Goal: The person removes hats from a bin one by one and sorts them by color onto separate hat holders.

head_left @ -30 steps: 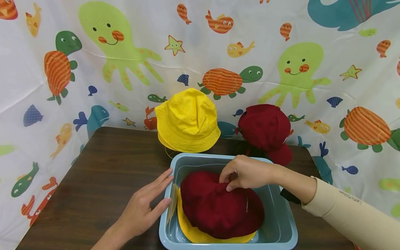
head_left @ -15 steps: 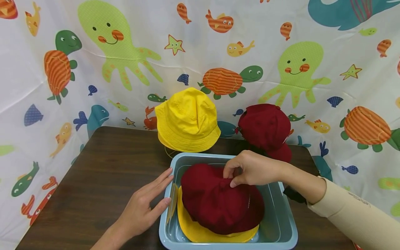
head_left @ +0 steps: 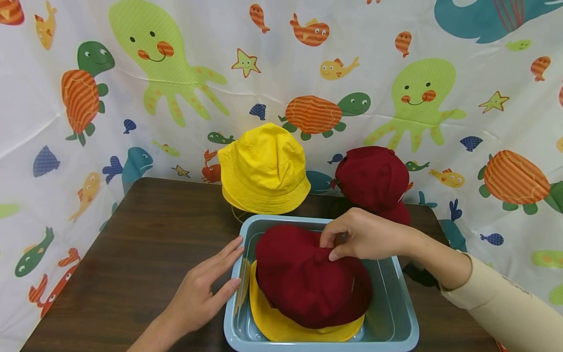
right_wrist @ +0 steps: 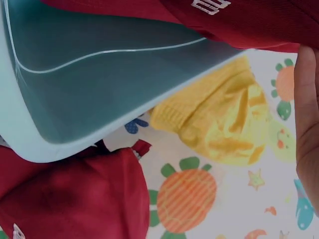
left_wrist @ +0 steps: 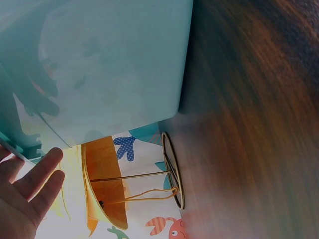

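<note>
My right hand point(head_left: 367, 237) pinches the crown of a dark red cap point(head_left: 303, 283) between thumb and fingers. White lettering point(right_wrist: 212, 5) shows on that cap in the right wrist view. Under the cap, inside a light blue plastic basin point(head_left: 406, 313), lies a yellow hat point(head_left: 264, 315), of which only the brim shows. With straight fingers, my left hand point(head_left: 200, 288) touches the basin's left rim. In the left wrist view the fingertips of the left hand point(left_wrist: 27, 191) rest at the rim of the basin point(left_wrist: 114, 64).
Behind the basin, a yellow bucket hat point(head_left: 266, 171) sits on a wire stand point(left_wrist: 172, 172). A second dark red cap point(head_left: 374, 181) stands at the back right. Everything is on a dark wooden table point(head_left: 167, 230), before a sea-animal curtain point(head_left: 272, 39).
My right hand has risen a little and shifted right, drawing the red cap's crown up with it. More of the yellow brim shows below. The left hand has stayed in place.
</note>
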{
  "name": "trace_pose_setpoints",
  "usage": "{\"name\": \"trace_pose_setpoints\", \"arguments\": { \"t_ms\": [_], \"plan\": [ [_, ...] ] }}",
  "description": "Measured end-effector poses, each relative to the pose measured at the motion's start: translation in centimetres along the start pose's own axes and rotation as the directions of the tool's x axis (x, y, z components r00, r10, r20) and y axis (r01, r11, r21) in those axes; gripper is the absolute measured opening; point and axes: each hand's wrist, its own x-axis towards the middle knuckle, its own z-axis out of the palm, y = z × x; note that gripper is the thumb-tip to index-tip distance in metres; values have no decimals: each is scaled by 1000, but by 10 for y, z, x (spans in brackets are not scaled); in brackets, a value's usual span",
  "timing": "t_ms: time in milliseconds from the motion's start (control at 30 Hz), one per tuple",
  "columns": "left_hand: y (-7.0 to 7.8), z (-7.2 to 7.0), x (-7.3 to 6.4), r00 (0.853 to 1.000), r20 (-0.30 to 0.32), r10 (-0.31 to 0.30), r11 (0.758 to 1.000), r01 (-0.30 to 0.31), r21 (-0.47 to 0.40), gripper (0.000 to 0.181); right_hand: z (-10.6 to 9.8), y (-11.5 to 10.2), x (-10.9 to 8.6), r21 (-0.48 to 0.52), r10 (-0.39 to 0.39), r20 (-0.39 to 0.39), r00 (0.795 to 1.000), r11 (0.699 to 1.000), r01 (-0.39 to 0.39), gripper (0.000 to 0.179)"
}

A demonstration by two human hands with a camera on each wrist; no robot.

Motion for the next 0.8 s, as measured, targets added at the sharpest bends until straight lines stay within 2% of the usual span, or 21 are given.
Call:
{"name": "trace_pose_setpoints", "arguments": {
  "t_ms": [167,533,800],
  "plan": [
    [0,0,1,1000,3,0,1000,0,3,68,-4,-3,-4,5,-22,-23,999,1000,23,13],
    [1,0,0,1000,4,-7,1000,7,18,64,-15,-12,-16,33,-8,-68,998,999,10,14],
    [1,0,0,1000,-1,-5,1000,5,5,64,-25,-18,-25,9,-25,-111,993,1000,26,14]
  ]
}}
